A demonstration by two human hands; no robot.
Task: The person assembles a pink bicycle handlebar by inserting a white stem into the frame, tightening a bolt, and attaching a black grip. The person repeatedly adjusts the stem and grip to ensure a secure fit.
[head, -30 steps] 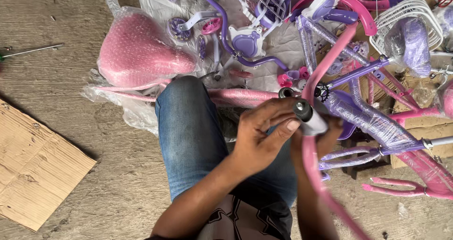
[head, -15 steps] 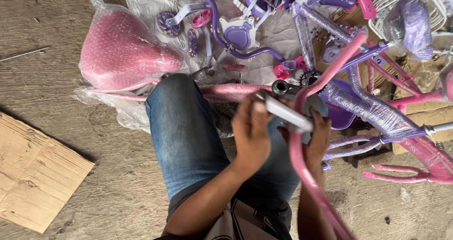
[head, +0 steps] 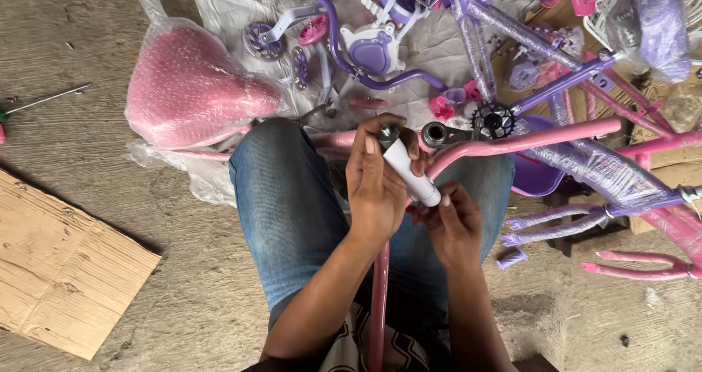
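Since half a second ago, white tube [head: 411, 171] tilted further, now slanting from upper left down to lower right at frame centre. Left hand [head: 376, 182] wrapped around its upper part; right hand [head: 452, 222] pinching its lower end. One tube, two hands, one pink bicycle frame [head: 512, 144] just beside. Smooth, plain, cylindrical.

Bare concrete floor [head: 146, 218]. Lying directly on it: a flat cardboard sheet [head: 58, 270] at left; a screwdriver [head: 44, 100] at upper left; a pink bubble-wrapped saddle [head: 194, 87]; a white plastic sheet [head: 439, 47] carrying purple and pink bicycle parts [head: 373, 47].
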